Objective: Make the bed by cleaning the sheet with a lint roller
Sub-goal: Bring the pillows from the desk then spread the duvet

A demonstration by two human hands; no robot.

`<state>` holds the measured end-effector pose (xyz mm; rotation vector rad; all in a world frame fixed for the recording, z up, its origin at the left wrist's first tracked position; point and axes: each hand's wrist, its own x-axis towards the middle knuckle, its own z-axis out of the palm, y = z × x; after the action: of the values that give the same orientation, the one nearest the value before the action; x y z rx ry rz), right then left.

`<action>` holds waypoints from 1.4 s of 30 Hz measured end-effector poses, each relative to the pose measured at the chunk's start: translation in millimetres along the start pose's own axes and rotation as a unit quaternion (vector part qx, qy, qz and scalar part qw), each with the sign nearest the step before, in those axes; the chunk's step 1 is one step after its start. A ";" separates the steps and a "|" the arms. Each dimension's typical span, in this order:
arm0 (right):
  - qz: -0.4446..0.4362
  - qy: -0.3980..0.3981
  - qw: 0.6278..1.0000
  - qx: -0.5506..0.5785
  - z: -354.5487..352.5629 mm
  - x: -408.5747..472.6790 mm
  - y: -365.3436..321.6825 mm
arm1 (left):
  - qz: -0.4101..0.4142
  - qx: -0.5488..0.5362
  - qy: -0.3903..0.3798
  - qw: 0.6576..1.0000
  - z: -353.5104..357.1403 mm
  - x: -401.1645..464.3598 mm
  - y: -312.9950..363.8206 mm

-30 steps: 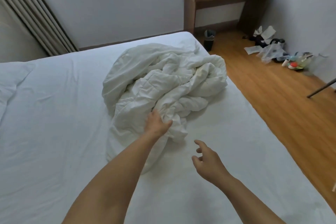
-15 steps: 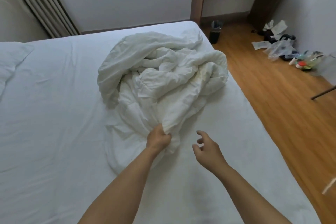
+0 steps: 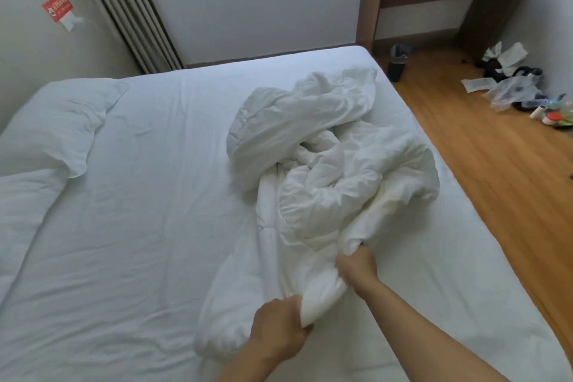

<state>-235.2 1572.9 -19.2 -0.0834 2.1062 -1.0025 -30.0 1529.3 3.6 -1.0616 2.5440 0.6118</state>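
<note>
I see both hands gripping the crumpled white duvet (image 3: 325, 170) near the bed's right edge; left hand (image 3: 277, 329) clutches its near fold, right hand (image 3: 356, 267) grasps a bunch beyond; the sheet (image 3: 139, 226) lies bare toward the pillow (image 3: 59, 124) at the left.

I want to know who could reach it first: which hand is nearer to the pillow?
Left. The left hand grips the duvet on the pillow's side; the right hand grips it farther toward the floor side.
</note>
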 end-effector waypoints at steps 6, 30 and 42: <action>-0.114 0.018 0.991 -0.073 3.8 -95.0 -1.5 | 0.058 0.027 0.048 0.997 -23.0 -35.2 -42.8; -0.008 -0.307 0.937 0.168 4.9 -269.5 45.8 | 0.125 -0.304 0.077 0.941 -8.8 -193.8 -10.8; -0.193 -0.223 0.951 -0.093 -66.1 -209.9 -12.1 | 0.009 -0.478 0.162 0.863 -93.4 -79.1 -15.9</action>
<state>-138.5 1682.8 145.6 -0.7709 1.7855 -0.8954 23.4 1519.6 114.4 -1.5142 2.4862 1.9745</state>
